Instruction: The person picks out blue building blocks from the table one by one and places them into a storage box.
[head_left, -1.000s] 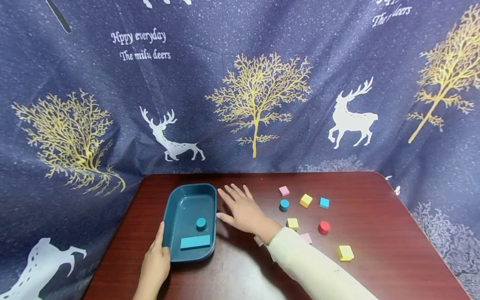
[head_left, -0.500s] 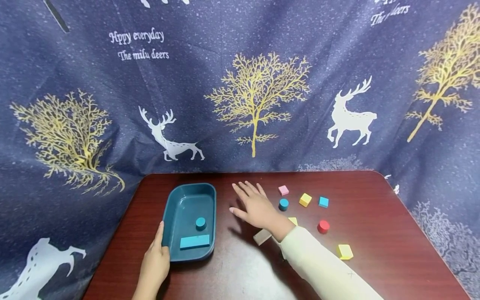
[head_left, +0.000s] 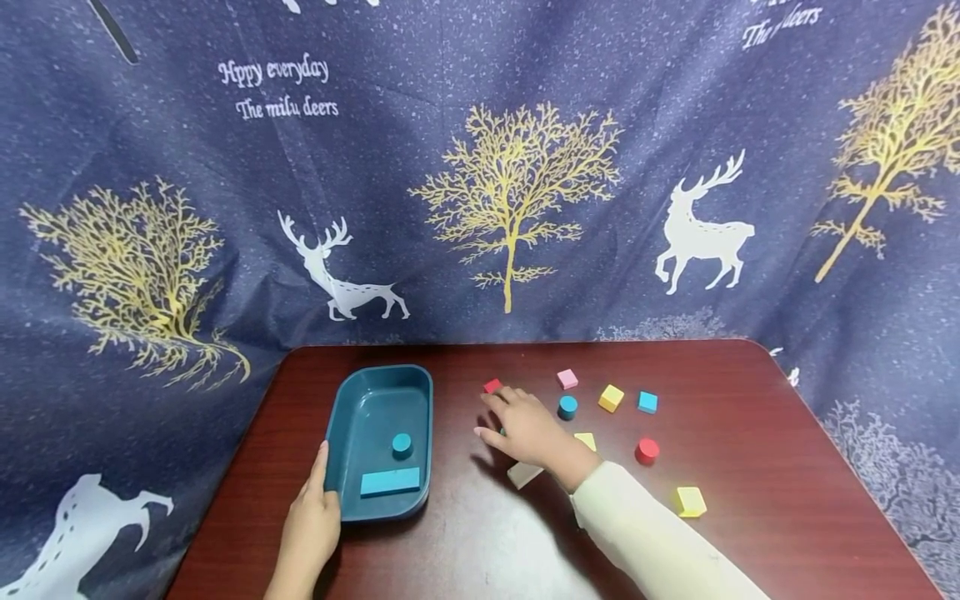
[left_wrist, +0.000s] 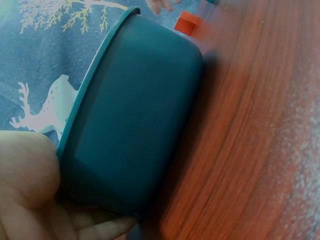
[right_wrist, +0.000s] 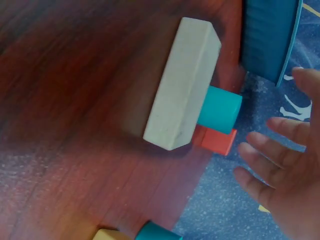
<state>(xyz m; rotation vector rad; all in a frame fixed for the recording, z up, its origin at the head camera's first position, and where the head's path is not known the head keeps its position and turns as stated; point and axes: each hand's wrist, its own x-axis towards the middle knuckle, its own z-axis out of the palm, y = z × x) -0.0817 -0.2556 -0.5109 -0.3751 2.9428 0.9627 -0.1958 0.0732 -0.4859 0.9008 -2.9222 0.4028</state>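
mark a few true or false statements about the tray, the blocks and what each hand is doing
1. The left hand holds the edge of the tray. True.
2. The right hand holds the white block. False: the right hand holds nothing, and the white block lies on the table.
3. A round blue block and a long blue block lie in the tray. True.
4. The round red block is in the tray. False: it sits on the table, to the right of the tray.
5. In the head view, a pink block lies left of a square blue block. True.
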